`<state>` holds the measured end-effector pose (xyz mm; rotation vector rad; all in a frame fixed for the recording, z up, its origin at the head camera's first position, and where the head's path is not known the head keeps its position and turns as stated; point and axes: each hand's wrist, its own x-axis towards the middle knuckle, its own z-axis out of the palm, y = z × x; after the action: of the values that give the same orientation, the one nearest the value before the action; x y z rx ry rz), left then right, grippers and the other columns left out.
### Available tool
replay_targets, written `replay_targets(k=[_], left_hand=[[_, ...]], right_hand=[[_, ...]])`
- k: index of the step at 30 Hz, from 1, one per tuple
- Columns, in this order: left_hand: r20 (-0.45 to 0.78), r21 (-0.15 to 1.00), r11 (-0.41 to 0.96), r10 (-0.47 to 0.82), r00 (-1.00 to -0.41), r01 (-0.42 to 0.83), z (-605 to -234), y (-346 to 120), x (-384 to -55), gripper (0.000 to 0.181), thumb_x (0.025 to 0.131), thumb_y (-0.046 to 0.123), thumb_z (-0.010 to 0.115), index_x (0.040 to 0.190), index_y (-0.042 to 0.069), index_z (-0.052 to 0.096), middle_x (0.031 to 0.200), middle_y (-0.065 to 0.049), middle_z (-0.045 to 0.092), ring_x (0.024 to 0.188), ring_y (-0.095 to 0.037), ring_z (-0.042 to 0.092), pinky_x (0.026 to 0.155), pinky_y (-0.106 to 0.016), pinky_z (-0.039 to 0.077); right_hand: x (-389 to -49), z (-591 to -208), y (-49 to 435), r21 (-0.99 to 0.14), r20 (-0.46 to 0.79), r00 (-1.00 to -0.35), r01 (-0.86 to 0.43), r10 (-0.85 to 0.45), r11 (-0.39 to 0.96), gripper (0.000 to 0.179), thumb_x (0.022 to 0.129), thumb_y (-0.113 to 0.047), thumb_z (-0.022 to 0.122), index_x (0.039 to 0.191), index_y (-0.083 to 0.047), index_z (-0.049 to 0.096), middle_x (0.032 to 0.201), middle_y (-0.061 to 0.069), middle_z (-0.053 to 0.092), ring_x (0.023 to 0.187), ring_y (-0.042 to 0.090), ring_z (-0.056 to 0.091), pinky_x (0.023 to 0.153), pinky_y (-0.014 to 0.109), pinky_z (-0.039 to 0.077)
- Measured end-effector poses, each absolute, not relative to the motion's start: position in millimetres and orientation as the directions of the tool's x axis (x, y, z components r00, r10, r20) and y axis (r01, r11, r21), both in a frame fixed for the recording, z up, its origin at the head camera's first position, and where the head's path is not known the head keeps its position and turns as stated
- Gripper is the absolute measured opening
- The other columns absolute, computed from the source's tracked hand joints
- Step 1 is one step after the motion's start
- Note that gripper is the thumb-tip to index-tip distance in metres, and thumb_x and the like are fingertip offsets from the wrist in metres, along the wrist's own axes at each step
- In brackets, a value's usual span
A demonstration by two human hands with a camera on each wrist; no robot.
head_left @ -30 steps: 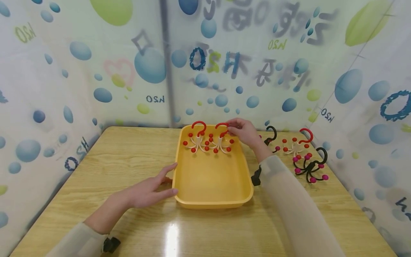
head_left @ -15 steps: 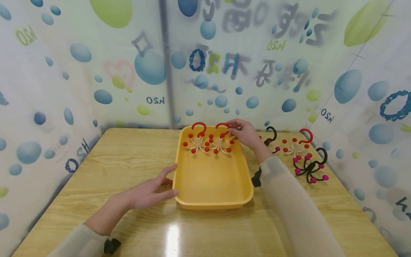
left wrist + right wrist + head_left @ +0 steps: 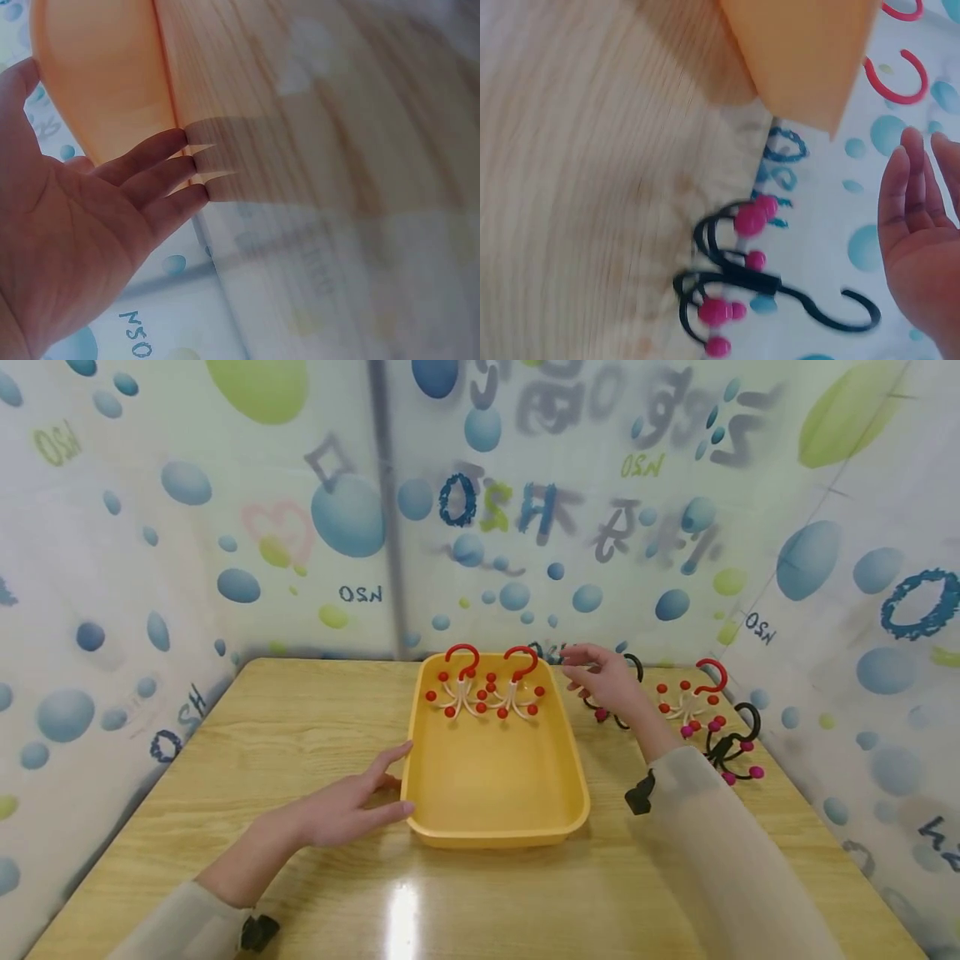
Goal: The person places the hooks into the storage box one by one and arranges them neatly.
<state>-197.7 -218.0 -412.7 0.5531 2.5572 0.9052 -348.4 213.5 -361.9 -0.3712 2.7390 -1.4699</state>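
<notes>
My left hand (image 3: 341, 814) rests its thumb and fingertips on the left side of the yellow tray (image 3: 495, 785), fingers mostly straight. In the left wrist view, its fingertips (image 3: 180, 139) touch the tray's wall. Inside the tray's far end stand two multi-armed hooks with red tops, white arms and red balls, a left hook (image 3: 462, 689) and a right hook (image 3: 513, 690). My right hand (image 3: 611, 685) hovers just right of the tray's far corner, holding nothing, its fingers extended. Behind it is a black hook with pink balls (image 3: 754, 279), partly hidden in the head view.
On the table's right stand another red-and-white hook (image 3: 692, 700) and a black hook with pink balls (image 3: 724, 750), close together and partly overlapping in view. A patterned curtain (image 3: 300, 527) encloses the wooden table (image 3: 300, 710) at the back and sides.
My right hand has let go of the right red-and-white hook in the tray and moved right, past the tray's rim. The left hand stays on the tray's side.
</notes>
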Motion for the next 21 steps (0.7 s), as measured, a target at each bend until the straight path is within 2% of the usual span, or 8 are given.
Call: replay_targets(k=[3, 8, 14, 17, 21], left_hand=[[-0.218, 0.662, 0.715, 0.473, -0.853, 0.227, -412.2, -217.5, -197.4, 0.091, 0.107, 0.063, 0.061, 0.176, 0.033, 0.01, 0.157, -0.018, 0.062, 0.147, -0.042, 0.058, 0.124, -0.069, 0.04], [-0.198, 0.653, 0.715, 0.479, -0.855, 0.25, -412.1, -216.9, -196.8, 0.091, 0.108, 0.062, 0.061, 0.176, 0.03, 0.011, 0.155, -0.017, 0.064, 0.146, -0.042, 0.059, 0.123, -0.069, 0.04], [-0.189, 0.649, 0.715, 0.482, -0.856, 0.259, -412.8, -217.2, -195.8, 0.09, 0.108, 0.062, 0.061, 0.176, 0.03, 0.011, 0.154, -0.017, 0.064, 0.145, -0.043, 0.06, 0.123, -0.069, 0.04], [-0.188, 0.649, 0.714, 0.485, -0.854, 0.262, -412.9, -216.7, -195.5, 0.09, 0.109, 0.062, 0.06, 0.176, 0.03, 0.01, 0.155, -0.018, 0.064, 0.145, -0.044, 0.059, 0.123, -0.07, 0.04], [-0.184, 0.645, 0.717, 0.483, -0.856, 0.266, -413.1, -216.6, -195.9, 0.089, 0.109, 0.062, 0.059, 0.176, 0.03, 0.01, 0.155, -0.019, 0.063, 0.144, -0.045, 0.059, 0.122, -0.07, 0.041]], right_hand=[[-333.4, -355.6, 229.3, -0.818, 0.105, -0.973, -0.202, -0.206, 0.539, 0.04, 0.113, -0.03, 0.066, 0.148, -0.012, 0.065, 0.142, 0.018, 0.068, 0.104, 0.033, 0.075, 0.088, 0.033, 0.066], [-307.8, -348.1, 254.9, -0.816, 0.11, -0.975, -0.2, -0.193, 0.542, 0.042, 0.112, -0.036, 0.067, 0.147, -0.014, 0.066, 0.139, 0.017, 0.069, 0.096, 0.02, 0.072, 0.078, 0.022, 0.061], [-279.4, -342.0, 277.2, -0.789, 0.133, -0.97, -0.229, -0.205, 0.571, 0.044, 0.111, -0.039, 0.067, 0.147, -0.013, 0.066, 0.139, 0.018, 0.07, 0.093, 0.01, 0.072, 0.076, 0.023, 0.061], [-265.1, -339.0, 289.6, -0.772, 0.167, -0.964, -0.258, -0.206, 0.582, 0.039, 0.111, -0.036, 0.068, 0.143, -0.013, 0.069, 0.129, 0.011, 0.073, 0.091, 0.012, 0.074, 0.078, 0.024, 0.063], [-249.5, -335.2, 307.6, -0.766, 0.21, -0.96, -0.279, -0.185, 0.579, 0.035, 0.111, -0.033, 0.069, 0.14, -0.013, 0.07, 0.116, -0.01, 0.075, 0.088, 0.01, 0.075, 0.075, 0.026, 0.063]])
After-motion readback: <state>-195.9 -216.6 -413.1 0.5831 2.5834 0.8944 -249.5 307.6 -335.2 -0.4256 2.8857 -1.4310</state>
